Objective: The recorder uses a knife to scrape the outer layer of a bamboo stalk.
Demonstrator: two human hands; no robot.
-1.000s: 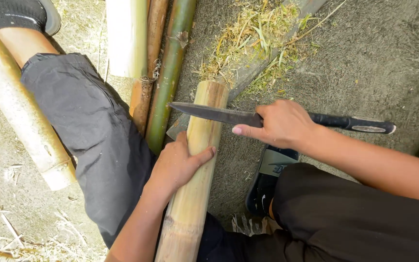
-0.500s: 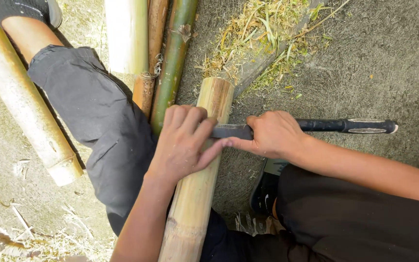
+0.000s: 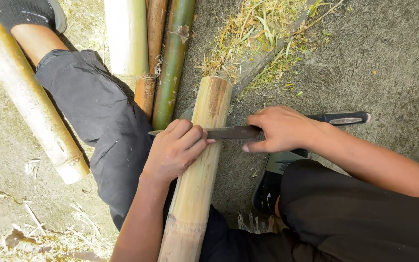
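Pale, smooth bamboo pole (image 3: 197, 179) at frame centre, my left hand (image 3: 173, 150) curled over it and the knife (image 3: 233, 132) blade's spine, my right hand (image 3: 280, 128) fingers clamped round the dark handle, flat grey blade lying across the round stalk

Tan bamboo pole (image 3: 197, 165) — dark knife (image 3: 248, 131) — green stalk (image 3: 173, 63), black trousers (image 3: 98, 121)

Bamboo poles (image 3: 170, 63) left, bare ground (image 3: 389, 63) right

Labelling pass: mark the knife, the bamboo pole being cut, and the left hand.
knife (image 3: 231, 132), head view, on the bare blade between the two hands.
bamboo pole (image 3: 192, 194), head view, on its pale shaft below the left hand.
left hand (image 3: 173, 151), head view, on the back of the hand.
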